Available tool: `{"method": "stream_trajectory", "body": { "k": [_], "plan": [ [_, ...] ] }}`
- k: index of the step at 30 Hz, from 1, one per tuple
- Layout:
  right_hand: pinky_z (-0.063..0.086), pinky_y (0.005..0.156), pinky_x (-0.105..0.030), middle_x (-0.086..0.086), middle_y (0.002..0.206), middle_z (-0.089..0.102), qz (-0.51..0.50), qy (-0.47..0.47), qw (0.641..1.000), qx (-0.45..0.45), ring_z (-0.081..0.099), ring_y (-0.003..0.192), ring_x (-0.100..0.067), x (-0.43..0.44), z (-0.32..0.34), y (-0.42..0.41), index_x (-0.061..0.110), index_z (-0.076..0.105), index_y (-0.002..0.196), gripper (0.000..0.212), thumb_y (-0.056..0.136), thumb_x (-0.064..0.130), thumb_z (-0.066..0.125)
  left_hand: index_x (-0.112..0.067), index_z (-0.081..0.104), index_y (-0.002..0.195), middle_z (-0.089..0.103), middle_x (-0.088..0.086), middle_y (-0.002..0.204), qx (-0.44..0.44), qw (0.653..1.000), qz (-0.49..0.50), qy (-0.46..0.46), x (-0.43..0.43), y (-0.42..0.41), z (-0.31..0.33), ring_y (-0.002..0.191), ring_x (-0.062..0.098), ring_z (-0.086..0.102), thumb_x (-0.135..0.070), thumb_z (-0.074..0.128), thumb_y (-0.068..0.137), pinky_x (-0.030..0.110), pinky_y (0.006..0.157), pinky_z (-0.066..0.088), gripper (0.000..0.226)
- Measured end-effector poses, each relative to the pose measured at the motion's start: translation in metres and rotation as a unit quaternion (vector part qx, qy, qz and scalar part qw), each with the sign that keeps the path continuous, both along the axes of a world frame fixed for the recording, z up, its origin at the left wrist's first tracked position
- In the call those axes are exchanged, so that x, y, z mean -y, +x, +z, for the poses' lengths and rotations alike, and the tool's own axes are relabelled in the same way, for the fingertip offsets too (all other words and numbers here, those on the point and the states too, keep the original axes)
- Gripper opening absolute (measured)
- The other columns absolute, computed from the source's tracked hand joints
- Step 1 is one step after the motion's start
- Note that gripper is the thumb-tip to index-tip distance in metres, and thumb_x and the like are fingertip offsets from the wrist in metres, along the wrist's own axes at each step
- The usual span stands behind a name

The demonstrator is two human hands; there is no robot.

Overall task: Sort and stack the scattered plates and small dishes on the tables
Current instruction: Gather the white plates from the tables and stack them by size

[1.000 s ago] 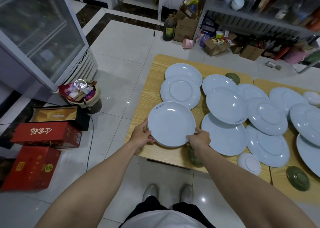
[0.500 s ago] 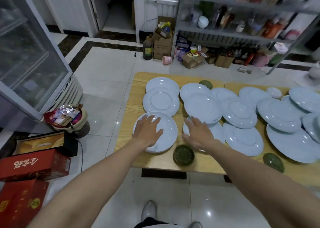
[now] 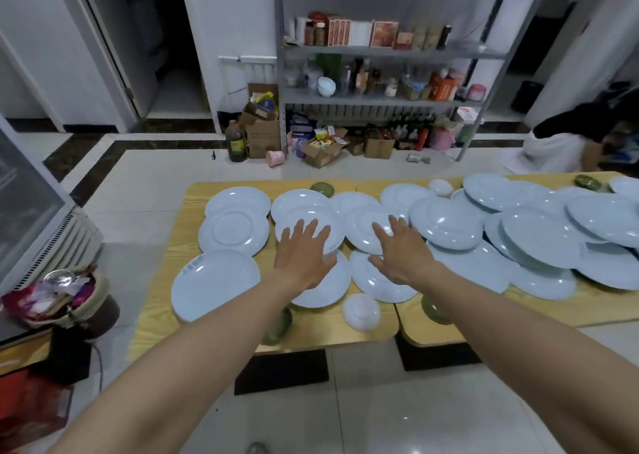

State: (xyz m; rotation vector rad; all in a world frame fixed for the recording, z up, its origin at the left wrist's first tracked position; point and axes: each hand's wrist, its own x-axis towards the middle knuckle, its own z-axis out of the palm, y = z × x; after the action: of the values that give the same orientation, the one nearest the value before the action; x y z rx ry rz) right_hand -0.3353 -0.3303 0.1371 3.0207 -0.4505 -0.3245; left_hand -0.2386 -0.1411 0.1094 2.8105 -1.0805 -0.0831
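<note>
Plates [image 3: 449, 225] lie overlapping in a long band that runs left to right across the two wooden tables [image 3: 155, 332], some flat, some tipped on their neighbours. Being round, they show us no long axis. Our left hand [image 3: 304, 256] and right hand [image 3: 401, 253] hover apart over them, fingers spread and straight, gripping nothing; whether they touch we cannot tell. One small white dish [image 3: 361, 310] sits near the front edge. A floor basket [image 3: 98, 293] holds wrappers.

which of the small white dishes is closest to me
The near small white dish, by the table's front edge. The far small white dish sits at the back edge, beyond the big plates.
</note>
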Motion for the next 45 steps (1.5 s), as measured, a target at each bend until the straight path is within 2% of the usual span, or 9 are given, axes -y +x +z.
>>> {"method": "stream_trajectory", "body": {
  "k": [8,16,22,27,32,37,41,43,45],
  "plan": [
    [0.01,0.121,-0.046,-0.019,0.164,0.002,0.003,0.0,0.998,0.063,0.004,0.151,-0.035,0.056,-0.001,-0.03,0.016,0.005,0.157,0.072,0.102,0.048,0.038,-0.023,0.018,0.156,0.013,0.005,0.164,0.029,0.999,0.013,-0.012,0.07,-0.035,0.008,0.151,0.029,0.007,-0.052,0.034,0.1,0.047,0.12,0.008,0.065],
    [0.005,0.121,-0.046,-0.017,0.164,-0.004,-0.017,0.018,0.996,0.089,-0.003,0.151,-0.034,0.104,-0.009,0.001,0.017,0.003,0.158,0.074,0.102,0.046,0.041,-0.021,0.024,0.154,0.021,0.006,0.162,0.084,0.995,-0.007,-0.055,0.126,-0.01,0.012,0.149,0.027,0.017,-0.044,0.039,0.1,0.045,0.118,0.017,0.061],
    [0.01,0.121,-0.044,-0.015,0.165,0.0,-0.042,0.053,0.994,0.091,0.0,0.152,-0.031,0.138,-0.021,0.039,0.018,0.005,0.158,0.074,0.101,0.047,0.043,-0.023,0.023,0.155,0.022,0.007,0.162,0.045,0.997,0.014,-0.054,0.169,0.033,-0.009,0.148,0.028,0.02,-0.047,0.04,0.099,0.045,0.117,0.019,0.063],
    [0.023,0.117,-0.043,-0.013,0.164,0.007,-0.077,0.133,0.985,0.081,0.009,0.151,-0.03,0.156,-0.033,0.06,0.021,0.01,0.158,0.076,0.099,0.046,0.049,-0.02,0.028,0.152,0.036,0.009,0.154,-0.024,0.999,0.027,-0.041,0.188,0.057,-0.032,0.141,0.028,0.03,-0.048,0.044,0.098,0.04,0.11,0.028,0.063],
    [0.027,0.114,-0.038,-0.011,0.16,0.025,-0.124,0.263,0.954,0.074,0.023,0.147,-0.028,0.173,-0.05,0.085,0.017,0.018,0.157,0.076,0.096,0.041,0.057,-0.016,0.038,0.146,0.052,0.012,0.137,-0.12,0.99,0.057,-0.043,0.201,0.086,-0.048,0.127,0.031,0.044,-0.045,0.051,0.096,0.039,0.097,0.039,0.059],
    [0.033,0.109,-0.033,-0.008,0.154,0.039,-0.217,0.375,0.9,0.048,0.036,0.141,-0.028,0.189,-0.077,0.111,0.015,0.03,0.153,0.074,0.092,0.039,0.064,-0.017,0.032,0.15,0.052,0.013,0.137,-0.152,0.984,0.089,-0.009,0.218,0.12,-0.063,0.126,0.033,0.046,-0.05,0.051,0.097,0.042,0.099,0.04,0.065],
    [0.04,0.096,-0.03,-0.005,0.146,0.047,-0.282,0.419,0.862,0.041,0.044,0.133,-0.026,0.203,-0.099,0.127,0.014,0.038,0.148,0.067,0.091,0.037,0.065,-0.02,0.034,0.149,0.053,0.011,0.137,-0.181,0.977,0.111,0.024,0.233,0.149,-0.075,0.125,0.033,0.048,-0.056,0.054,0.093,0.043,0.097,0.043,0.07],
    [0.038,0.085,-0.026,-0.005,0.137,0.054,-0.288,0.422,0.859,0.039,0.049,0.125,-0.025,0.21,-0.107,0.133,0.016,0.045,0.139,0.057,0.09,0.034,0.065,-0.021,0.037,0.147,0.053,0.01,0.138,-0.2,0.972,0.118,0.041,0.24,0.162,-0.082,0.125,0.033,0.047,-0.059,0.057,0.09,0.043,0.097,0.042,0.071],
    [0.037,0.082,-0.026,-0.005,0.13,0.059,-0.285,0.427,0.858,0.027,0.053,0.118,-0.025,0.215,-0.115,0.139,0.017,0.05,0.132,0.049,0.088,0.033,0.066,-0.022,0.04,0.145,0.053,0.009,0.138,-0.216,0.967,0.121,0.054,0.246,0.172,-0.088,0.126,0.032,0.046,-0.061,0.059,0.088,0.044,0.098,0.039,0.072]
  ]
}}
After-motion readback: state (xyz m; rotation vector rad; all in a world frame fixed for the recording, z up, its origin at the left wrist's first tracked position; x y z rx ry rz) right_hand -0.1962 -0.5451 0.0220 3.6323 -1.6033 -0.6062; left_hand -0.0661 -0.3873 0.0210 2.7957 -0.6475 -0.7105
